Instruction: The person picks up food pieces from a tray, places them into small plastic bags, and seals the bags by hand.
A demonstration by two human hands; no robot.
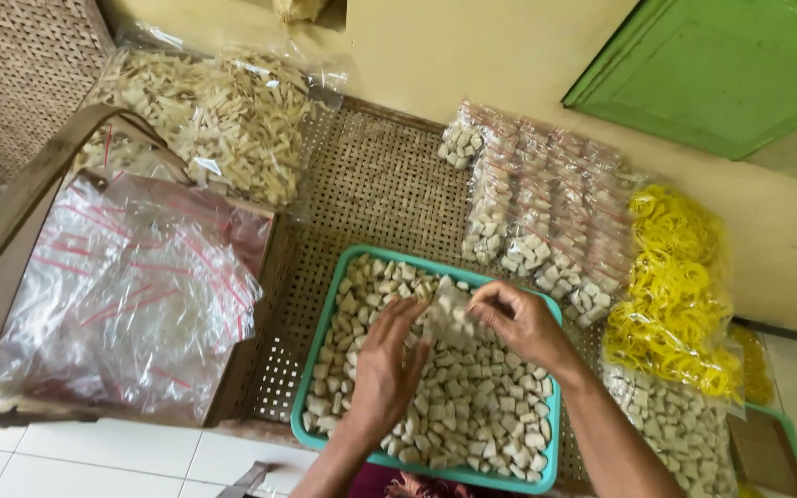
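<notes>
Both hands work over a shallow teal plastic tray (310, 367) that is filled with small pale beige cube-shaped snack pieces (472, 406). The tray sits on a woven brown rattan mat (371, 184). Between the hands, just above the middle of the tray, is a small clear plastic zip bag (447, 320) already holding some of the pieces. The right hand (518, 323) pinches the bag's upper right edge between thumb and fingers. The left hand (387, 364) has its fingers loosely curled and extended toward the bag's left side, touching it or nearly so (the exact contact is hard to tell), with its palm over the loose pieces.

To the left of the tray lies a heap of empty clear plastic bags with red zip strips (131, 286), resting in a flat wooden-edged box (255, 350). Behind that, against the pale yellow wall (472, 55), leans a large clear plastic sack of beige stick-shaped snacks (223, 120). To the right of the tray, rows of filled small zip bags (546, 221) lie on the mat, and just beside them is a clear bag of bright yellow rubber bands (675, 286). A green wooden panel (712, 65) is at the upper right.
</notes>
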